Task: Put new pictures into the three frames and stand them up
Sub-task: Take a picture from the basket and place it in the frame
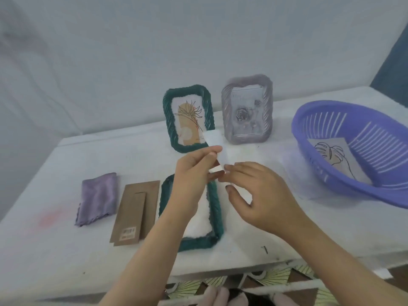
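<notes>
Three frames: a dark green ribbed upright frame stands at the back with a botanical print in it; a grey-lilac ribbed upright frame stands just beside it with a rose print; a second dark green ribbed frame lies flat near the table's front edge, under the forearms, apparently opened for refilling.
Left hand: the left hand pinches a pale thin rectangular sheet between thumb and forefinger at mid-length, with the other fingers curled.
Right hand: the right hand nips the sheet's lower end with its fingertips, likely to steady or turn it.
Sheet: held in the air above the flat frame, tilted. I cannot tell whether it is a print or the frame's clear pane.
Backing: a brown cardboard backing board with a fold-out stand lies just left of the flat frame, set aside so the opening is free.
New picture: a leaf line-drawing print lies in a purple slotted plastic basket on the right, within reach.
Cloth: a folded lilac cloth sits left of the backing, presumably for wiping.
Surface: everything rests on a white-covered table.
Progress: two frames look finished; the third awaits filling, closing and standing.
</notes>
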A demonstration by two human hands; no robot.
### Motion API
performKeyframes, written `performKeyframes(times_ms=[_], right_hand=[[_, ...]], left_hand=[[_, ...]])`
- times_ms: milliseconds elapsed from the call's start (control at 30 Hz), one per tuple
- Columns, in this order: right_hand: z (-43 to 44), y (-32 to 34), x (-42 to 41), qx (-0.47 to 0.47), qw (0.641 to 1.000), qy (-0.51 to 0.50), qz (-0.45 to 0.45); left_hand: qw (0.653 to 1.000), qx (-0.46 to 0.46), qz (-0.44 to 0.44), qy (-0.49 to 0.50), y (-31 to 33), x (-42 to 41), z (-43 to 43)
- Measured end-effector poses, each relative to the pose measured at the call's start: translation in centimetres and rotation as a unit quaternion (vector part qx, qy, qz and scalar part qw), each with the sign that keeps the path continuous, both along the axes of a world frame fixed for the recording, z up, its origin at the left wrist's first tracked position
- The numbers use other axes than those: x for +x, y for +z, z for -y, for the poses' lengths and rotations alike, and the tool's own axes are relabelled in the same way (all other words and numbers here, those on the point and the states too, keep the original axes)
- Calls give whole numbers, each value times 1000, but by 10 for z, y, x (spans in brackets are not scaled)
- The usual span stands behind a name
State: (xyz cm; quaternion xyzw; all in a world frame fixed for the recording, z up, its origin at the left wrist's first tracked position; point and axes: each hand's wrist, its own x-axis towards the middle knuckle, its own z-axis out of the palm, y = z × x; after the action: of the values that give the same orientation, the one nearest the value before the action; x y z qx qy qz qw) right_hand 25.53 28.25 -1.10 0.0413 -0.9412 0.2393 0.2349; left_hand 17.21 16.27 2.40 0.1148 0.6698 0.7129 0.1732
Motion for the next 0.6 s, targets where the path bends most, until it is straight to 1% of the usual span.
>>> performKeyframes(times_ms=[33,100,133,200,233,267,333,367,400,467,533,600], right_hand=[[7,-1,-1,-29,999,21,21],[19,-6,-5,-136,989,41,38],[24,-10,-7,-189,981,28,24],[33,-16,-14,-248,968,-40,-20],[36,-16,-18,-289,955,-67,-17],[39,-17,-22,-347,935,-77,6],[45,-18,-28,-461,883,-75,48],[47,-18,-30,-498,862,-76,55],[49,-18,-31,-518,850,-80,60],[56,-19,-32,-524,844,-88,71],[62,-24,-33,-515,847,-96,87],[67,-29,-34,-477,864,-116,109]], left_hand=[[1000,-8,2,14,-2,-4,8],[999,-17,4,34,-7,-12,22],[999,-21,3,42,-10,-15,29],[998,-24,4,53,-14,-21,44],[998,-20,11,54,-16,-23,51],[998,-17,19,53,-17,-26,57],[998,-20,34,48,-21,-29,70],[998,-24,40,44,-24,-31,77],[998,-29,44,40,-27,-33,82],[997,-58,39,41,-33,-36,92],[989,-140,-4,46,-41,-38,100],[973,-218,-65,39,-48,-38,107]])
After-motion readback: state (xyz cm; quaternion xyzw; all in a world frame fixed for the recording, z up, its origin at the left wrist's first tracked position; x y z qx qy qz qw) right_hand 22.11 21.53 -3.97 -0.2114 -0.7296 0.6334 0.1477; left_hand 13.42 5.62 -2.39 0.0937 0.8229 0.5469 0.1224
